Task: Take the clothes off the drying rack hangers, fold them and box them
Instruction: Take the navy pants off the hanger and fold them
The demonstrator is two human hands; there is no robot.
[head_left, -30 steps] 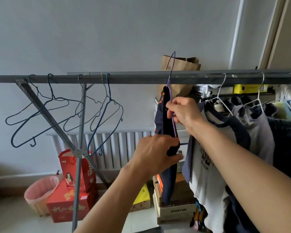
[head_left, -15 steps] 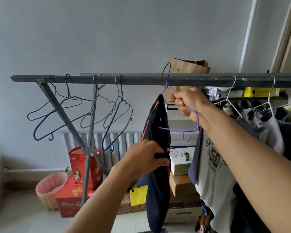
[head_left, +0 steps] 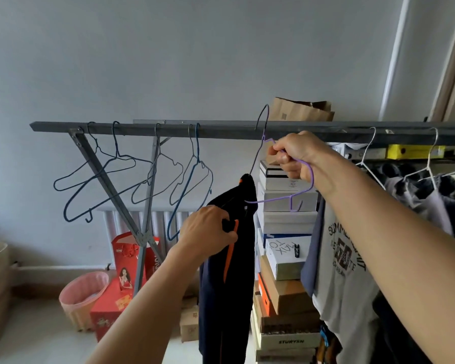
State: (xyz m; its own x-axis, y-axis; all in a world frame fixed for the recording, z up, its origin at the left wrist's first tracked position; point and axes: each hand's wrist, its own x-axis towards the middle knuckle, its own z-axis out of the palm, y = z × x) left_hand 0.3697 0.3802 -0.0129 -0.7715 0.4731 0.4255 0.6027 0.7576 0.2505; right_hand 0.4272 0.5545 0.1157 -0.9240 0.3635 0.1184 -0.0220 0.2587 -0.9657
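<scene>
Hands gripping: right (head_left: 296,157) thin purple wire hanger (head_left: 281,198), left (head_left: 208,232) limp dark garment (head_left: 229,279)

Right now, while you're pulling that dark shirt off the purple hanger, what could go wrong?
1. The dark garment still hangs on one end of the purple hanger; a hard tug by the left hand might stretch or snag it.
2. The hanger's small lower hook could catch the fabric as it slides off.
3. The right hand holds the hanger close to the grey printed T-shirt, so swinging it might knock that one.
</scene>
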